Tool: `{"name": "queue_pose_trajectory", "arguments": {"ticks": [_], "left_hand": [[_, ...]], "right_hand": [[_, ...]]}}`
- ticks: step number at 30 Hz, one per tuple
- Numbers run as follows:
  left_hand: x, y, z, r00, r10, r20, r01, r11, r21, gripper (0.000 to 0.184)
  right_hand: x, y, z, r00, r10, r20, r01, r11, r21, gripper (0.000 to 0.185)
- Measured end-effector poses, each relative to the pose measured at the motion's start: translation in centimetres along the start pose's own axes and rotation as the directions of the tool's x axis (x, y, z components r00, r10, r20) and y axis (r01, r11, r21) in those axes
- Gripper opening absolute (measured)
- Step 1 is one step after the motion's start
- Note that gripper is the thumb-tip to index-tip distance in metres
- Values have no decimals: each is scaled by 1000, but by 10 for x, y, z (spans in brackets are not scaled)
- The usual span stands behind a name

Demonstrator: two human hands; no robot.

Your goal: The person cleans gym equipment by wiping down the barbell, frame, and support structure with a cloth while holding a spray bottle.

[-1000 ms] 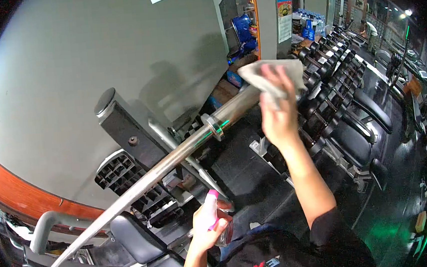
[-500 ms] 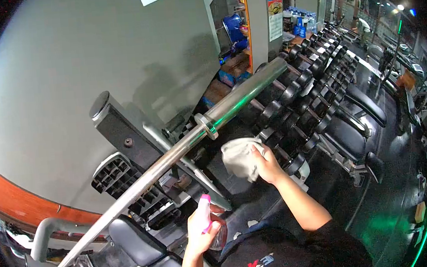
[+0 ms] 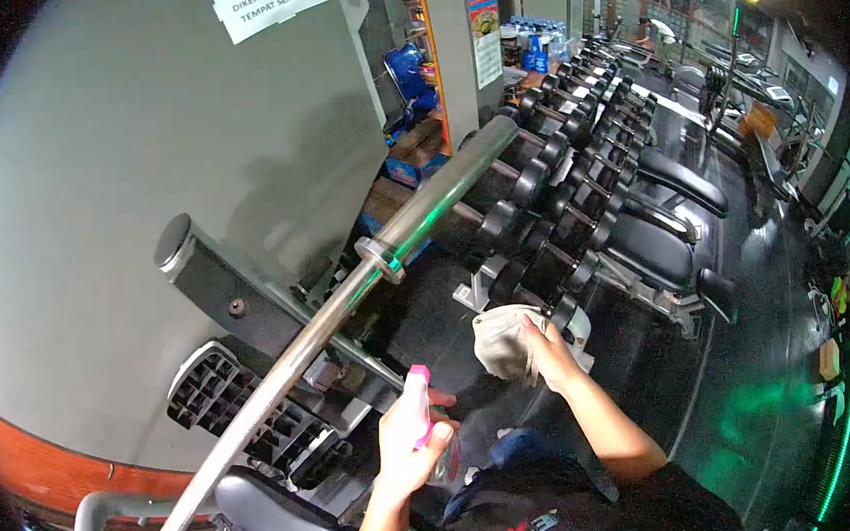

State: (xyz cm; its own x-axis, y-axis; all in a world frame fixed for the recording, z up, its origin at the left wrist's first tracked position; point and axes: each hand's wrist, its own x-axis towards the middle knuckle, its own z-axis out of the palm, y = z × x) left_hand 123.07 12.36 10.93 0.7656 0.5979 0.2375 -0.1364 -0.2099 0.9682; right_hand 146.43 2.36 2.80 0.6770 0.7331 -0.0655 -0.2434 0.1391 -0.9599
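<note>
Alongside the grey wall [image 3: 81, 213], the steel bar [image 3: 298, 360] slants from our lower left to upper right. Our right hand [image 3: 550, 353] pinches the bunched cloth [image 3: 499, 344], apart from the bar, below and right of its thick end; our left hand [image 3: 400, 452], wrapped round the spray bottle [image 3: 417, 406], looks nearer the shaft.

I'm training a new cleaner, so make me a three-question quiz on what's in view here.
1. Fill in: the left hand holds a ____ with pink on its head.
2. The right hand grips: A, a brush; B, a cloth; C, a dumbbell.
3. True or false: neither hand is touching the barbell.

Key: 1, spray bottle; 2, B; 3, true.
</note>
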Motion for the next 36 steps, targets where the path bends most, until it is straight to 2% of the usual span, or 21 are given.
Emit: {"name": "queue_pose_trajectory", "arguments": {"ticks": [3, 5, 6, 8, 9, 10, 12, 13, 16, 17, 18, 20, 22, 24, 25, 26, 27, 28, 30, 34, 36], "left_hand": [[8, -1, 1, 999, 34, -35, -33, 999, 22, 71], [13, -3, 2, 996, 37, -81, -33, 998, 48, 69], [17, -2, 2, 997, 10, -70, -4, 996, 84, 69], [28, 4, 13, 989, 25, -145, -18, 999, 50, 69], [36, 6, 22, 974, 54, -220, -45, 998, 49, 56], [42, 9, 29, 972, 47, -229, -35, 998, 56, 56], [57, 14, 41, 957, 61, -283, -48, 997, 53, 42], [65, 8, 42, 944, 135, -300, -99, 986, 132, 39], [87, 2, 62, 925, 138, -354, -115, 990, 87, 42], [96, 5, 67, 932, 107, -345, -69, 990, 121, 45], [108, 9, 81, 912, 67, -404, -42, 997, 70, 47], [118, 0, 87, 929, 46, -368, 6, 990, 140, 48], [126, -25, 87, 938, 51, -343, 9, 985, 172, 50], [135, -32, 96, 948, 52, -315, 13, 980, 199, 53], [145, -25, 106, 941, 95, -326, 0, 960, 279, 50], [153, -21, 113, 932, 137, -335, -9, 934, 357, 49], [159, -22, 117, 955, 145, -259, -28, 913, 408, 47], [162, -19, 122, 963, 90, -253, 28, 904, 426, 45], [172, -17, 134, 968, 68, -242, 19, 941, 338, 42], [187, -10, 145, 968, 125, -218, -41, 934, 355, 39], [184, -12, 147, 958, 175, -228, -67, 906, 418, 38]], "right_hand": [[0, 5, -13, 1000, 22, -5, -22, 999, -23, 37], [5, 0, -20, 999, -41, 25, 44, 990, -134, 39], [12, 1, -26, 999, -35, 31, 38, 990, -134, 39], [29, 8, -36, 998, -43, 45, 45, 999, -24, 38], [35, 3, -36, 998, -62, 12, 62, 997, -37, 39], [43, 5, -39, 998, -51, -40, 49, 998, -49, 38], [55, -15, -44, 994, -100, 48, 106, 983, -151, 38], [63, -17, -49, 987, -147, 70, 158, 969, -190, 38], [82, -40, -61, 984, -105, 141, 122, 985, -119, 38], [79, -58, -61, 996, -48, 68, 60, 981, -185, 37], [90, -53, -69, 996, -42, 80, 56, 982, -181, 37], [115, -32, -92, 986, -99, 135, 106, 993, -46, 37], [127, -29, -103, 993, -65, 97, 74, 993, -89, 37], [132, -49, -104, 991, -133, 11, 134, 987, -87, 37], [138, -54, -108, 996, -92, -18, 90, 993, -80, 36], [147, -65, -110, 976, -185, 114, 184, 983, 14, 36], [159, -63, -114, 979, -183, 92, 183, 983, 6, 37], [168, -63, -116, 981, -181, 70, 182, 983, -3, 37], [178, -69, -120, 977, -175, 120, 174, 985, 16, 38], [199, -72, -121, 976, -209, 57, 209, 978, 13, 40], [204, -79, -116, 963, -251, -96, 257, 965, 57, 42]]}}
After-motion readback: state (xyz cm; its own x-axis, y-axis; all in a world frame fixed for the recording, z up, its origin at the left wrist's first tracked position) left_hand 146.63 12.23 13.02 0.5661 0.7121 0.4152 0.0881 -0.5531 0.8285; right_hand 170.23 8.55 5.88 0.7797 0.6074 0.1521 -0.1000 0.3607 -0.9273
